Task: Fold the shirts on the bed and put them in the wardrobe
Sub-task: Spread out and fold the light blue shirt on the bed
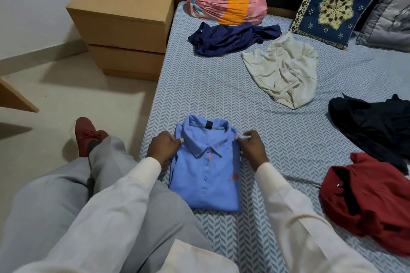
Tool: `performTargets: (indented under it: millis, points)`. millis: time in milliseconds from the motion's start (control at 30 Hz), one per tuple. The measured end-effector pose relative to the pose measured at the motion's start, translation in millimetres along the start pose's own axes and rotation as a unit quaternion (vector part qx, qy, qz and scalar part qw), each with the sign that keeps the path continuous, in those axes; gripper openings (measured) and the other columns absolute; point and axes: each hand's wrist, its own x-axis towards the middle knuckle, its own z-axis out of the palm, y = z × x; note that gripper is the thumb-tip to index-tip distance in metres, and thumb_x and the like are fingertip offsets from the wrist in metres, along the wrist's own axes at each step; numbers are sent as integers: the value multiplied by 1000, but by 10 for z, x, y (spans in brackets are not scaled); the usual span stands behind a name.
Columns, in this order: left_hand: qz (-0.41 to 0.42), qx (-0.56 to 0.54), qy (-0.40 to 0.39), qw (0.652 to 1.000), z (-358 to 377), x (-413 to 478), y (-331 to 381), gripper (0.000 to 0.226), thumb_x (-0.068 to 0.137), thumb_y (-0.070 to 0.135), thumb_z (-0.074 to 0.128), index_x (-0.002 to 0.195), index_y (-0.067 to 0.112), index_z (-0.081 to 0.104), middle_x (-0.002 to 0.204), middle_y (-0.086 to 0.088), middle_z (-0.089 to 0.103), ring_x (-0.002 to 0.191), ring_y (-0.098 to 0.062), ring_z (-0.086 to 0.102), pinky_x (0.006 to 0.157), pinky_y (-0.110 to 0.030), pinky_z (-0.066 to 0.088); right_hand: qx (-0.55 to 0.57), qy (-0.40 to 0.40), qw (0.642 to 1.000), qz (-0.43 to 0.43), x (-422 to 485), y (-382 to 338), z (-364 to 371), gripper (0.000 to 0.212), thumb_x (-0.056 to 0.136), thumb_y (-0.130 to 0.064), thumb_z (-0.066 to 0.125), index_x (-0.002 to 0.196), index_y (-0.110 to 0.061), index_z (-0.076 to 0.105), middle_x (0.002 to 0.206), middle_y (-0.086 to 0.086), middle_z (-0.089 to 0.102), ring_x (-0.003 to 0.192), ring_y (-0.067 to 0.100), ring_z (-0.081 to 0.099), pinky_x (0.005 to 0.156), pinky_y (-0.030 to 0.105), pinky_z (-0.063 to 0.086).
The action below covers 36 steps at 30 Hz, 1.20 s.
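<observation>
Head view: flat, rectangular folded blue polo shirt (206,179) on chevron-print bed sheet (199,86); left hand (163,146) and right hand (250,147) each pinch a shoulder edge beside its soft collar.

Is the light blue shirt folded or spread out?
Folded. The light blue shirt lies as a neat rectangle, collar on top, sides tucked under. The left hand and right hand pinch its shoulders.

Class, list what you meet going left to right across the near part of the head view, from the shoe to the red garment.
Red shoe → left hand → blue polo shirt → right hand → red shirt.
</observation>
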Motion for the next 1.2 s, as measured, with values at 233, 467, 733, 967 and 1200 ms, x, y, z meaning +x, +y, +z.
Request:
performTargets:
  millis: [233,467,733,967,1200]
  points:
    - [-8,105,-6,994,41,-404,-179,29,79,34,74,65,17,54,85,-12,70,87,-30,66,71,-32,49,-59,-1,998,-11,-583,357,36,28,82,-37,76,89,-14,62,83,3,68,76,23,66,59,37,55]
    - [-49,68,-55,995,-27,-359,-317,31,75,40,67,80,10,64,89,-16,73,79,-34,70,75,-41,60,-75,0,997,-14,-703,207,48,33,87,-39,72,89,-9,58,80,3,62,67,19,62,47,26,43]
    - [-28,93,-26,995,-17,-521,-237,27,77,36,71,86,14,59,94,-11,68,88,-29,64,67,-31,46,-96,59,990,-83,-779,292,6,34,84,-33,76,105,-12,61,91,2,66,87,22,62,69,29,40]
    - [34,31,-7,999,35,-502,-182,19,83,22,69,92,14,55,88,-5,63,84,-26,60,67,-33,43,-129,77,986,-69,-328,53,201,22,87,-29,68,97,-10,68,103,14,65,92,31,62,70,28,36]
    - [40,-9,3,999,45,-455,-196,16,83,18,68,94,18,57,88,-2,63,85,-23,60,68,-31,41,-61,120,991,-8,-281,83,132,10,91,-21,55,92,-12,59,91,9,64,87,32,60,69,32,38]
